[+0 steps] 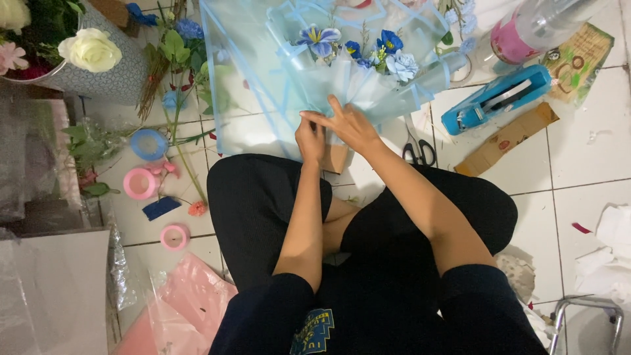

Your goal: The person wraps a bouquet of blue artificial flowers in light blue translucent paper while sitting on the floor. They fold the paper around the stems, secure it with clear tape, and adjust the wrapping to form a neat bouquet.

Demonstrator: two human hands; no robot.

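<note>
The bouquet (348, 72) lies on the tiled floor (578, 158) directly ahead of the seated person's knees, its long axis running away from the body: the blue flower heads at the far end, the gathered stem end at the near end. Both hands meet at that near end. The left hand (310, 139) sits just below the stem end of the bouquet, fingers curled shut on the gathered pale blue wrapping sheet (250, 85). The right hand (348, 125) rests against the same point from the right side of the bouquet, fingers partly extended and pressing on the wrap; whether it pinches anything cannot be told. Neither hand is nearer; both touch the bouquet. To the right of the bouquet lie scissors (418, 148), just beside the right forearm, and farther right a blue tape dispenser (496, 98). To the left of the bouquet lie ribbon rolls, one blue (148, 143) and one pink (139, 183).
</note>
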